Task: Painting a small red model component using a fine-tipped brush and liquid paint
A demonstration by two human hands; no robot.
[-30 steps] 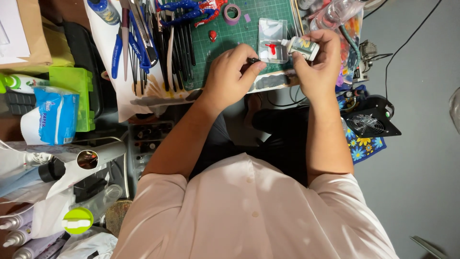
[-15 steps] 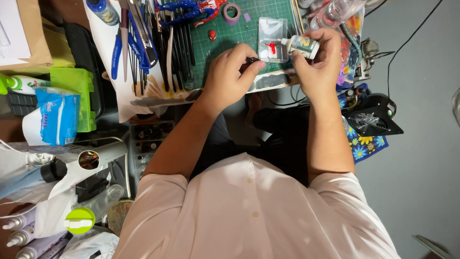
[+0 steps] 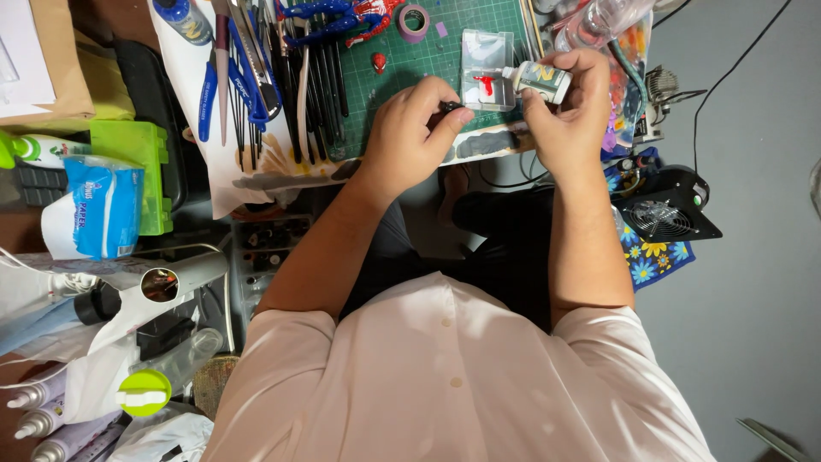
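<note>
My right hand point(image 3: 575, 115) grips a small bottle point(image 3: 544, 80) with a pale label, tipped on its side so the white nozzle points left. The nozzle sits over a clear plastic tray point(image 3: 484, 44) that holds a red blob. My left hand point(image 3: 415, 130) is just left of the tray, pinching a small dark cap point(image 3: 451, 107) between thumb and fingertips. Both hands hover over the near edge of a green cutting mat point(image 3: 402, 53).
Blue-handled pliers point(image 3: 248, 73) and a row of dark brushes point(image 3: 318, 81) lie left of the mat. A red-blue figure point(image 3: 342, 14), its small red head point(image 3: 379, 62) and a purple tape roll point(image 3: 415, 19) sit at the back. A black fan point(image 3: 663, 214) stands right; a green box point(image 3: 128, 154) and a blue tissue pack point(image 3: 103, 205) left.
My hands have drawn slightly apart: the left hand's fingers were at the bottle's nozzle and now hold the dark cap away from it. The bottle has stayed over the tray.
</note>
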